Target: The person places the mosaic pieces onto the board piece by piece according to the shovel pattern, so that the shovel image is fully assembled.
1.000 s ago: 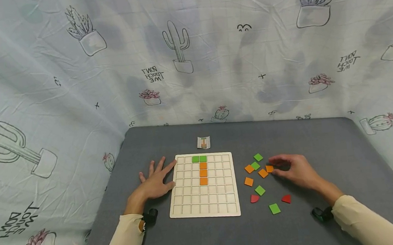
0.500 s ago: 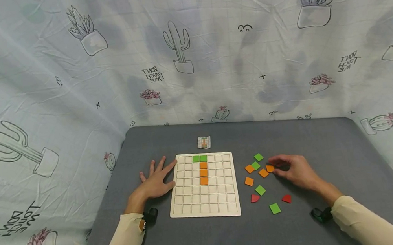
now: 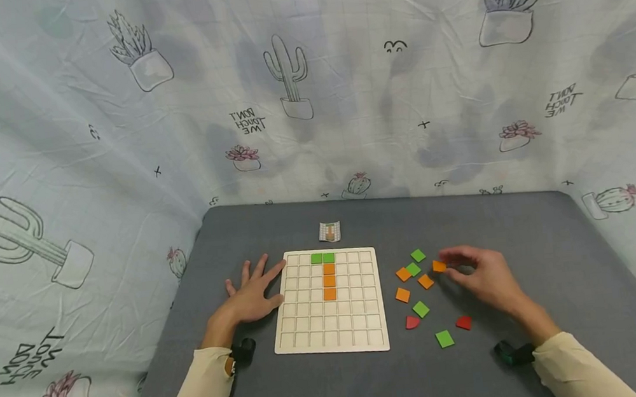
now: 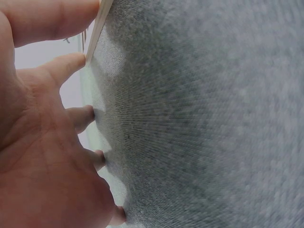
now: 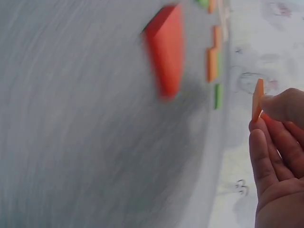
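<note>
At the left, the left hand (image 3: 251, 297) stays as it was, flat with spread fingers, thumb and index tips touching the left edge of the pale gridded board (image 3: 307, 324). At the right, the right hand (image 3: 487, 275) has risen slightly and drawn back, lifting an orange tile (image 3: 439, 266) that a second ago sat low by its neighbours; thumb and fingertips pinch it above the table (image 3: 336, 388).

On the board, two green squares (image 3: 316, 259) sit in the top row, with three orange squares (image 3: 329, 280) in a column below the right one. Beyond the far edge lies a small card (image 3: 329, 231), apparently printed with a coloured grid, though too small to read surely. Between the board and the right hand, loose orange pieces (image 3: 402, 294) and loose green pieces (image 3: 421, 309) lie scattered; two red pieces (image 3: 464, 323) rest nearer the person. A patterned curtain (image 3: 352, 80) hangs behind.

The held tile is thin, flat and plain orange, seen nearly edge-on and upright in the right wrist view.
</note>
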Tool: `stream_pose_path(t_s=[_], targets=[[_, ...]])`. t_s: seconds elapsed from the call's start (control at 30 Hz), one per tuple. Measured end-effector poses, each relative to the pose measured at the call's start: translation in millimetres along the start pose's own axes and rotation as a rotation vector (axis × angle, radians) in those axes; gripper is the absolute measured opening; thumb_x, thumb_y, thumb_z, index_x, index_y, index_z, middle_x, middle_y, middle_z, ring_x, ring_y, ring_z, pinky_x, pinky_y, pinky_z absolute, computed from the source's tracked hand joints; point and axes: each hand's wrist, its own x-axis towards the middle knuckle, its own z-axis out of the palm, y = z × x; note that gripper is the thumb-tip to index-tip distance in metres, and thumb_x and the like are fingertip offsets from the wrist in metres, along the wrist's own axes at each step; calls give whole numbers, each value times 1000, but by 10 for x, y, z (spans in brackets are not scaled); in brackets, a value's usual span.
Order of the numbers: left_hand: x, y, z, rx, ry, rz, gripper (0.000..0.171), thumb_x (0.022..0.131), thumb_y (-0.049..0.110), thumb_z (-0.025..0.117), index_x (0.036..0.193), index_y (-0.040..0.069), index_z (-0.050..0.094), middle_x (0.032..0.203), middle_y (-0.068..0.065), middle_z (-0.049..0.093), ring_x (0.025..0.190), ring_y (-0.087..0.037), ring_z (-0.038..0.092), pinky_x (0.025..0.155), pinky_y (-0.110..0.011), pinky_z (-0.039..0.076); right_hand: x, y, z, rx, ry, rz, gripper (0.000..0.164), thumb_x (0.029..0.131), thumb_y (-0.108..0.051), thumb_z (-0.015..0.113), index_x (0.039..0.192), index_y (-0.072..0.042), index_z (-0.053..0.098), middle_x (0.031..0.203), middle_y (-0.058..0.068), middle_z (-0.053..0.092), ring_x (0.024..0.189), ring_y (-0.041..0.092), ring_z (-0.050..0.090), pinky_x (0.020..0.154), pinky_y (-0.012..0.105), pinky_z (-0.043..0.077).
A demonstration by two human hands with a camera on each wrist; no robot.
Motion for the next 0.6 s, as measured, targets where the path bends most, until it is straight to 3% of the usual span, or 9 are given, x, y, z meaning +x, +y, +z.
stream_pose_path(t_s=[0.1, 0.17, 0.6], targets=[[-10, 28, -14, 14, -15, -15, 77, 106, 26, 67, 175, 25, 33, 184, -22, 7, 166, -60, -10, 114, -94, -12, -8, -122, 14, 4, 33, -15, 39, 87, 5, 88, 123, -8, 81, 114, 5, 84, 101, 12, 79, 90, 4, 50], [-3, -5, 7, 12, -3, -5, 77, 106, 28, 67, 175, 28, 33, 184, -21, 8, 165, -60, -10, 113, -94, -12, -10, -208, 30, 14, 49, -25, 38, 87, 5, 88, 123, -7, 81, 114, 5, 84, 100, 10, 78, 91, 4, 50], [-6, 34, 2, 42, -18, -26, 76, 107, 28, 69, 175, 24, 33, 184, -22, 8, 166, -60, -8, 113, -95, -8, 71, -718, 227, 99, 94, -30, 41, 84, 9, 88, 121, -9, 82, 112, 3, 84, 98, 24, 79, 94, 3, 49]])
